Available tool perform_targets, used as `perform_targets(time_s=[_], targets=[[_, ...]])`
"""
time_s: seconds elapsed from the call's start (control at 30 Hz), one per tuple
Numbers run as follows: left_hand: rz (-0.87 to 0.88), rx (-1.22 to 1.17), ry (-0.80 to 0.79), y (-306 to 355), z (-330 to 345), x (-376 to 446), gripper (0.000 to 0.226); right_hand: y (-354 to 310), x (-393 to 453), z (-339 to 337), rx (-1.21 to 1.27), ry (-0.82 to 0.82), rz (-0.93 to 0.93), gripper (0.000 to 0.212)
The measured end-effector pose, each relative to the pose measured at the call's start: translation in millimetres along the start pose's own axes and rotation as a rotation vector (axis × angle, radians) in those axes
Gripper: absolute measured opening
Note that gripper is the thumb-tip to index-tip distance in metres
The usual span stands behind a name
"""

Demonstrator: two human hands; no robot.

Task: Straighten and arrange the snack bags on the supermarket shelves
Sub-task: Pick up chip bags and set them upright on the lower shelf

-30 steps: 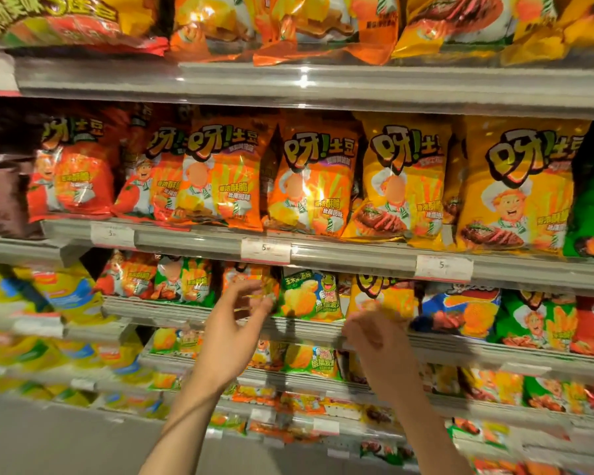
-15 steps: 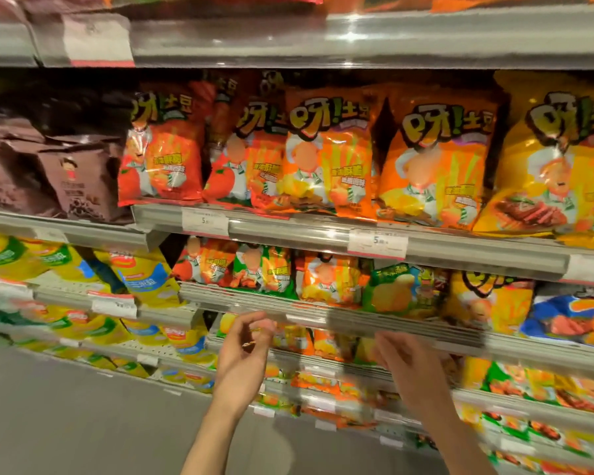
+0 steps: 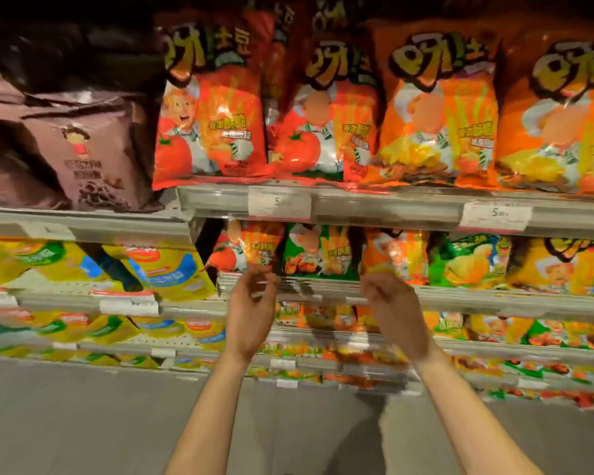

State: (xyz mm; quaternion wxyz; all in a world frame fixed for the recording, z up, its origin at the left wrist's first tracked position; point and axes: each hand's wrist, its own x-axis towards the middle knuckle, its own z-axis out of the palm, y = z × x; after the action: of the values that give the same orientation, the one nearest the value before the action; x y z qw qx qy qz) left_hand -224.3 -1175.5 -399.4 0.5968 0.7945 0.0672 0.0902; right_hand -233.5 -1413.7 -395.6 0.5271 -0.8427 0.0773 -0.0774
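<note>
Green snack bag (image 3: 318, 250) stands on the second shelf (image 3: 460, 296), just above both raised hands; left hand (image 3: 251, 313) and right hand (image 3: 391, 313) hang loosely curled, empty. Best grip its sides evenly and square it up.

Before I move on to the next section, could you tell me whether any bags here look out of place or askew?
Yes: on the left shelf, a yellow bag with a blue panel leans sideways, leaving a dark gap beside it. The small red tomato bag above the left hand also tilts slightly. The large bags above stand fairly straight.
</note>
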Motion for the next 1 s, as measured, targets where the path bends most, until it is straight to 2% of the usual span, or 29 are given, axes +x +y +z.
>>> perform_targets(time_s=[0.07, 0.13, 0.23, 0.33, 0.4, 0.53, 0.77, 0.9, 1.0], targets=[[0.036, 0.045, -0.003, -7.4, 0.3, 13.5, 0.015, 1.6, 9.1, 17.5, -0.02, 0.066, -0.056, 0.013], [0.066, 0.071, 0.009, -10.3, 2.8, 25.0, 0.019, -1.8, 17.2, 29.9, 0.005, 0.104, -0.06, 0.023], [0.087, 0.133, -0.006, -14.4, 12.2, 41.2, 0.036, -6.6, 32.3, 48.0, 0.014, 0.063, 0.004, 0.047], [0.14, 0.225, -0.064, -14.5, 21.0, 52.5, 0.042, -8.5, 48.0, 58.2, -0.145, -0.008, 0.024, 0.053], [0.172, 0.247, -0.118, -13.1, 25.2, 55.7, 0.035, -10.6, 51.5, 60.5, -0.18, -0.011, 0.037, 0.048], [0.19, 0.305, -0.132, -17.2, 32.2, 60.2, 0.043, -9.5, 51.0, 61.7, -0.106, 0.007, 0.059, 0.037], [0.142, 0.169, -0.136, -15.9, 32.3, 63.1, 0.045, -14.7, 58.3, 58.0, 0.075, 0.05, 0.0, 0.034], [0.131, 0.071, -0.125, -10.9, 27.8, 58.0, 0.044, -17.3, 60.3, 53.4, 0.165, 0.05, -0.001, 0.027], [0.12, 0.0, -0.136, -7.3, 22.3, 51.3, 0.039, -16.8, 59.8, 50.9, 0.253, 0.024, 0.013, 0.013]])
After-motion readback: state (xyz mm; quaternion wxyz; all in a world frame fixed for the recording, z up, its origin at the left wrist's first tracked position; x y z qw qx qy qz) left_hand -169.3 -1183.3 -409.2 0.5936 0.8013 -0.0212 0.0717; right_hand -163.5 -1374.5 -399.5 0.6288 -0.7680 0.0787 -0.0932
